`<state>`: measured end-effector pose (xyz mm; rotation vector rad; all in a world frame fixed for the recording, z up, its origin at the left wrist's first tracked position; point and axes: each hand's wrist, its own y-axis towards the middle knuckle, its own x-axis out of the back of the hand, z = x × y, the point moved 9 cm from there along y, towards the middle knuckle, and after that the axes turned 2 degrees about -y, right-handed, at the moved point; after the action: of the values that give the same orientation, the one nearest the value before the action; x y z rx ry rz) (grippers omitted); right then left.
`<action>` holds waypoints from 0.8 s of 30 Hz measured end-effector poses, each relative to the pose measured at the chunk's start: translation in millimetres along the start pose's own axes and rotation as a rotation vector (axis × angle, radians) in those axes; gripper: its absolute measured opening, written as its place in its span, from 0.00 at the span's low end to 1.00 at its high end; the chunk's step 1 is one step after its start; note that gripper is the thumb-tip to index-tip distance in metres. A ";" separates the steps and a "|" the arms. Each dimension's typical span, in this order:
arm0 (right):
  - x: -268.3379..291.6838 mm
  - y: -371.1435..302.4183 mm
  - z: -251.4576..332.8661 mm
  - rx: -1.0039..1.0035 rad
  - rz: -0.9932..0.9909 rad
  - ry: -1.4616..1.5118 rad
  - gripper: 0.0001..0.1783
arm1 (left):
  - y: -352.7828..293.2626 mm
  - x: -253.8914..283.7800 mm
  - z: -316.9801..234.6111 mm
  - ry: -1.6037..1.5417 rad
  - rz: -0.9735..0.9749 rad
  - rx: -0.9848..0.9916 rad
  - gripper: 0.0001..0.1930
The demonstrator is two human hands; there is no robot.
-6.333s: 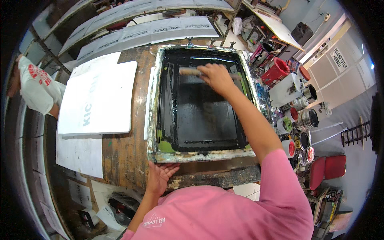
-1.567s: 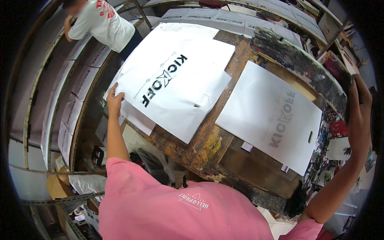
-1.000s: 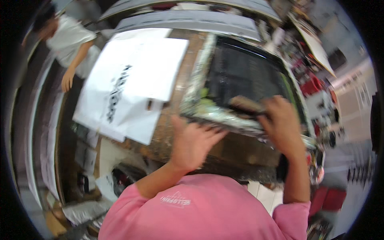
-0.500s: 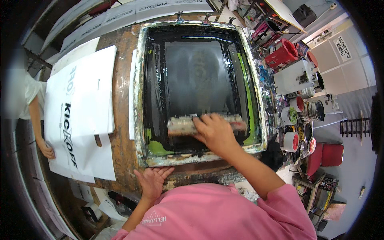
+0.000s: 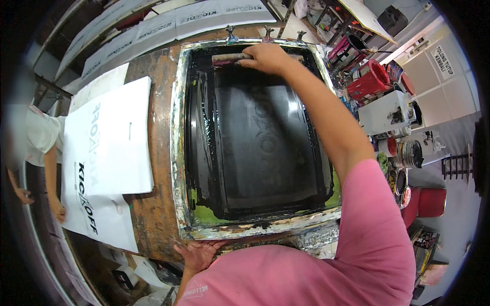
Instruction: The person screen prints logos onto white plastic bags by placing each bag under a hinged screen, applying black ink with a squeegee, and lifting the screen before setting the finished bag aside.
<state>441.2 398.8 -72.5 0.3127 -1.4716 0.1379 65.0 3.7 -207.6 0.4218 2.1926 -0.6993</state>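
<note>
A screen-printing frame [image 5: 178,153] lies flat before me, its wooden border crusted with paint. Glossy black ink coats the mesh [image 5: 255,163], with bright green strips along the near corners. At the far end of the mesh, my right hand [image 5: 268,57] grips a squeegee [image 5: 223,59] by its handle; my fingers and forearm cover part of it. Palm up and fingers stretched, my left hand [image 5: 199,255] rests at the frame's near edge, holding nothing.
White printed bags [image 5: 115,143] are stacked left of the frame, where a co-worker's hand [image 5: 58,212] touches one bag. Hinge clamps [image 5: 231,34] line the frame's far side. Paint containers, including a red bucket [image 5: 366,80], crowd the right. Racks of printed sheets [image 5: 194,20] stand behind.
My right hand has carried the squeegee from the near end of the mesh to the far end. The co-worker's lower bag has slid out toward the near left. My left hand stays palm up.
</note>
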 end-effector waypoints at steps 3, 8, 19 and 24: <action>6.9 11.7 4.5 -0.022 -0.037 -0.049 0.27 | 1.4 -8.6 1.0 -0.045 -0.025 -0.012 0.66; 8.9 -41.4 41.9 -0.064 -0.220 -0.107 0.23 | -3.8 3.1 4.7 -0.164 0.289 -0.043 0.66; 58.3 -296.4 230.2 -0.058 -0.064 -0.007 0.22 | 0.3 -21.4 -3.9 -0.105 0.412 -0.075 0.56; 130.3 -327.6 261.6 -0.044 -0.182 0.031 0.21 | -6.4 -53.5 -20.9 -0.128 0.547 -0.112 0.57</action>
<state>296.5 -1.9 34.0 0.4056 -1.4065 -0.0358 83.8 7.4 -153.2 0.8495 1.8600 -0.2925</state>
